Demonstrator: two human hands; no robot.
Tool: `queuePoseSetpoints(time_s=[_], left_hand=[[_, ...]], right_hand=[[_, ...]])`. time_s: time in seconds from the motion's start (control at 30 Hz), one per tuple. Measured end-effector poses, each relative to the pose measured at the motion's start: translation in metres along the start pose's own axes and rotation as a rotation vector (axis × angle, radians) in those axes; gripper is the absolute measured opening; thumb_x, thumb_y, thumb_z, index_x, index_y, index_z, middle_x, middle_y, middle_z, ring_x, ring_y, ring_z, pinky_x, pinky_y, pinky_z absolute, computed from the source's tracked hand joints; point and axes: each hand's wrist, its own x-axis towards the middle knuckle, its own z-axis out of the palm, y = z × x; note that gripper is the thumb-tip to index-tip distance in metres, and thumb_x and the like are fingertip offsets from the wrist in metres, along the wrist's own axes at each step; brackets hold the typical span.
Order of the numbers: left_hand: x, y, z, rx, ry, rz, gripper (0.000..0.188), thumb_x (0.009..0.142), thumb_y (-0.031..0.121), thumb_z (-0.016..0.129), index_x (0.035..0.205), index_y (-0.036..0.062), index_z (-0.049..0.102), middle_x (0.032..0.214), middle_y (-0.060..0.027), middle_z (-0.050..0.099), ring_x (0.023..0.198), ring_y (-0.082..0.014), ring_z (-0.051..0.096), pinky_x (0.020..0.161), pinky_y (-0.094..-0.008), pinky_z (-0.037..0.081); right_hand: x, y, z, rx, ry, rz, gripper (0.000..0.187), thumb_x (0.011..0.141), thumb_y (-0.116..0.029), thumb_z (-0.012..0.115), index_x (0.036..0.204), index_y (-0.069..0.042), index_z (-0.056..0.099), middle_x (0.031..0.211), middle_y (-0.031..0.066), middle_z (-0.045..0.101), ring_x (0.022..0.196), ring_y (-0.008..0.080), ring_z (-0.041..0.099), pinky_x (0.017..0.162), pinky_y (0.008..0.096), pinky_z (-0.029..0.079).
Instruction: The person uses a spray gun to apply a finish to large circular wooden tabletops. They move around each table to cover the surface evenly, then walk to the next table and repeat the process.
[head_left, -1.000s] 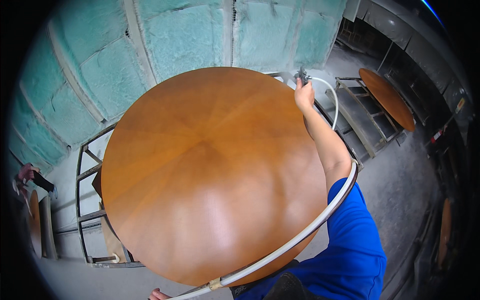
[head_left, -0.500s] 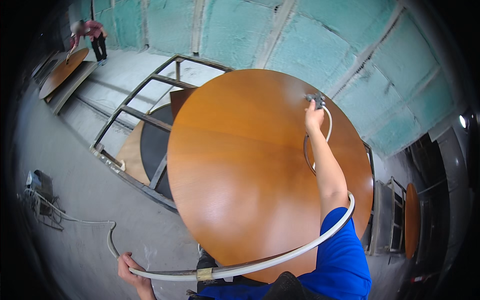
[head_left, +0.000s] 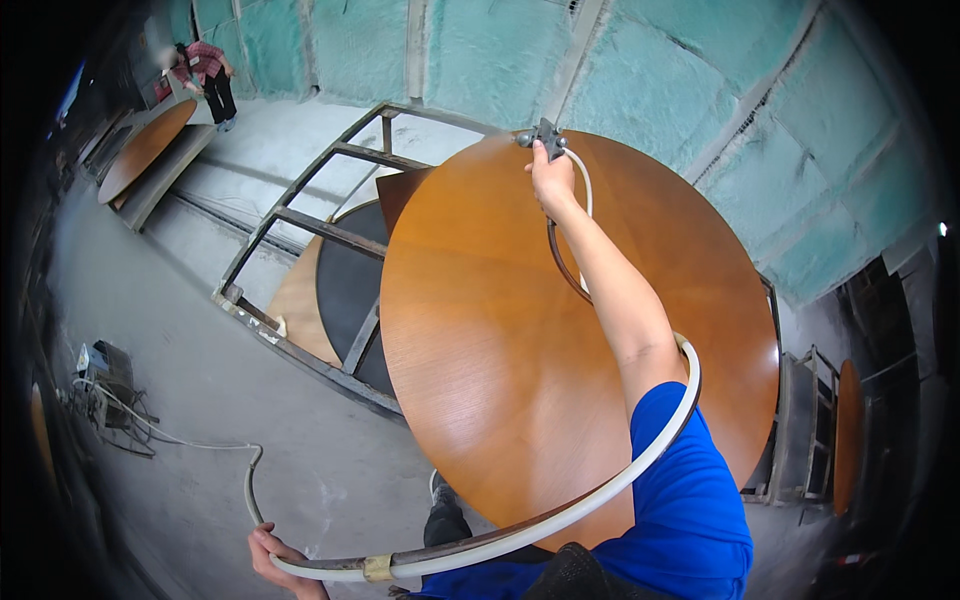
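My right hand (head_left: 552,180) is wrapped round a grey spray gun (head_left: 543,142), held over the far edge of a large round wooden tabletop (head_left: 540,350). A faint mist shows at the gun's left end. From the gun, a white hose and a dark hose loop down toward my right arm. Low on the left, my left hand (head_left: 275,560) grips the paired hoses (head_left: 520,538), which bow across in front of me and up round my right elbow. Yellowish tape binds them near my left hand.
A metal frame rack (head_left: 335,235) extends left from the tabletop, with a black round panel (head_left: 350,285) in it. Box-shaped equipment (head_left: 108,375) with hoses stands on the floor at left. Far left, another person (head_left: 208,75) bends toward another round top (head_left: 150,148). Teal-covered wall (head_left: 660,90) rises behind.
My right hand has carried the spray gun leftward and farther out, to the tabletop's far edge. My left hand keeps its hold on the hoses. The view has shifted slightly.
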Motion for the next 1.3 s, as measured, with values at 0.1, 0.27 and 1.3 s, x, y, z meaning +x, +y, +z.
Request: queuePoseSetpoints(time_s=[0.1, 0.27, 1.3], left_hand=[[-0.002, 0.016, 0.003, -0.034, -0.045, 0.035, 0.041, 0.107, 0.024, 0.044, 0.082, -0.0044, 0.058, 0.064, -0.0047, 0.046, 0.060, -0.0129, 0.039, 0.055, -0.0326, 0.034], [-0.015, 0.063, 0.027, -0.117, -0.127, 0.193, 0.040, 0.107, 0.022, 0.044, 0.082, -0.0057, 0.057, 0.065, -0.0090, 0.050, 0.062, -0.0153, 0.042, 0.056, -0.0350, 0.036], [-0.037, 0.121, 0.053, -0.241, -0.288, 0.426, 0.031, 0.103, 0.014, 0.046, 0.085, -0.0052, 0.062, 0.068, -0.0141, 0.059, 0.058, -0.0227, 0.051, 0.056, -0.0371, 0.041]], right_hand=[[-0.005, 0.027, -0.044, -0.031, 0.068, -0.033, 0.048, 0.098, -0.045, 0.056, 0.119, -0.001, 0.062, 0.095, 0.0187, 0.074, 0.093, 0.0344, 0.071, 0.085, 0.0450, 0.053], [-0.002, 0.106, -0.188, -0.144, 0.331, 0.051, 0.052, 0.097, -0.046, 0.056, 0.126, -0.003, 0.060, 0.112, 0.0258, 0.069, 0.109, 0.0424, 0.065, 0.093, 0.0492, 0.050], [-0.116, 0.226, -0.435, -0.149, 0.652, 0.231, 0.046, 0.099, -0.041, 0.056, 0.127, -0.005, 0.061, 0.100, 0.0181, 0.073, 0.091, 0.0328, 0.071, 0.082, 0.0454, 0.053]])
